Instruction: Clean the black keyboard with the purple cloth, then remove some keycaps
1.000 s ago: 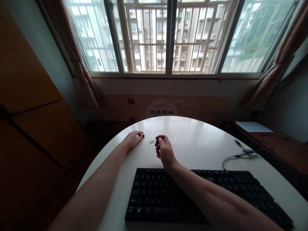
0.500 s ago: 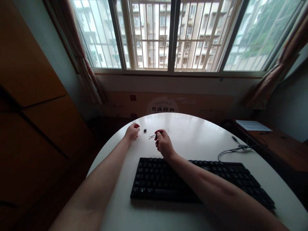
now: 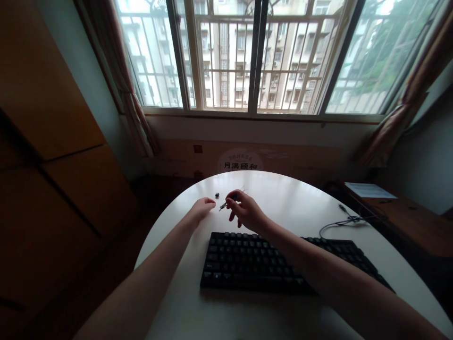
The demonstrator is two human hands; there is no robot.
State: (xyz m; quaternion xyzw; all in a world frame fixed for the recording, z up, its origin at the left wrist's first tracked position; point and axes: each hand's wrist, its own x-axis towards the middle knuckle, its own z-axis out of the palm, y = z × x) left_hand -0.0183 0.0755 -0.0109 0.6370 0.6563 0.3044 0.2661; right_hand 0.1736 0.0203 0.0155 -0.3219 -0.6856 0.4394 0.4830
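Between the thumb and index finger of my right hand (image 3: 247, 210), over the table just behind the keyboard, is a keycap puller (image 3: 222, 206). Its metal prongs point left and thin wires show beyond my knuckles; my fingers hide most of its dark body. My left hand (image 3: 203, 208) is close to the prong tips, its fingers pressed together; whether anything is between them is hidden. A small dark keycap (image 3: 217, 195) lies on the table just beyond both hands. Under my right forearm lies a black keyboard (image 3: 247, 264), partly covered by the arm.
The white round table (image 3: 177, 302) carries all of this. A black cable (image 3: 339, 222) with a plug lies looped at the right. Beyond the table's edge, a brown desk (image 3: 406, 222) holds a sheet of paper (image 3: 370, 190). A cabinet (image 3: 74, 184) stands at left, a window (image 3: 255, 56) ahead.
My left hand has moved right, nearer the puller's prongs. My right hand has turned, with its lower fingers more spread and the prongs tilted further down. The view has shifted slightly.
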